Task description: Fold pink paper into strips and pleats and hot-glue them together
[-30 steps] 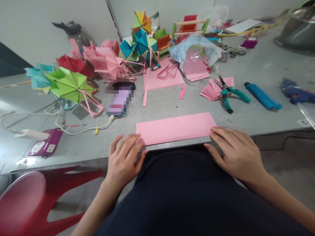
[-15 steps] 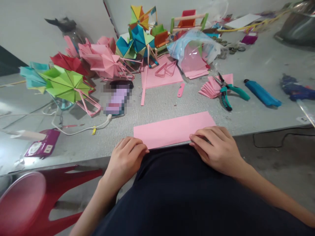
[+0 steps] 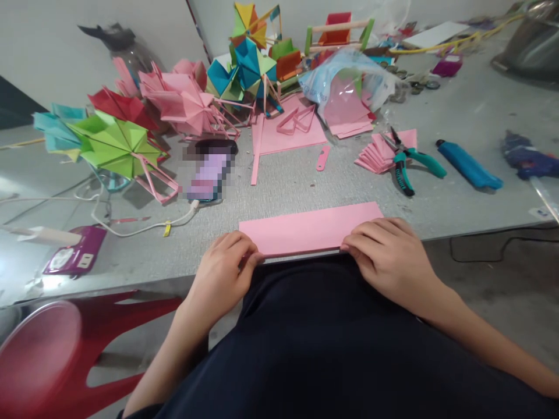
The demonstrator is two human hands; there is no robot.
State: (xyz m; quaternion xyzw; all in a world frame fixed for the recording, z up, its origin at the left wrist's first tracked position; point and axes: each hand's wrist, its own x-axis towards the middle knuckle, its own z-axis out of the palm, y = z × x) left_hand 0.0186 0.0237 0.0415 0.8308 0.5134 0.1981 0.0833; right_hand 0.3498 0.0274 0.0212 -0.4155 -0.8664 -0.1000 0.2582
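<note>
At lower centre, the left hand [image 3: 222, 274] and right hand [image 3: 391, 259], fingers curled, press down the near edge of the pink paper strip [image 3: 308, 228].

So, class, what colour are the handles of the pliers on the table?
Teal-green with black; the pliers show best in the head view.

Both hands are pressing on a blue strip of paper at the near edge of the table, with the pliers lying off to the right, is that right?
Not quite: the strip of paper is pink, not blue, as the head view shows. The left hand and right hand do press on it at the near table edge, with the pliers off right.
</note>
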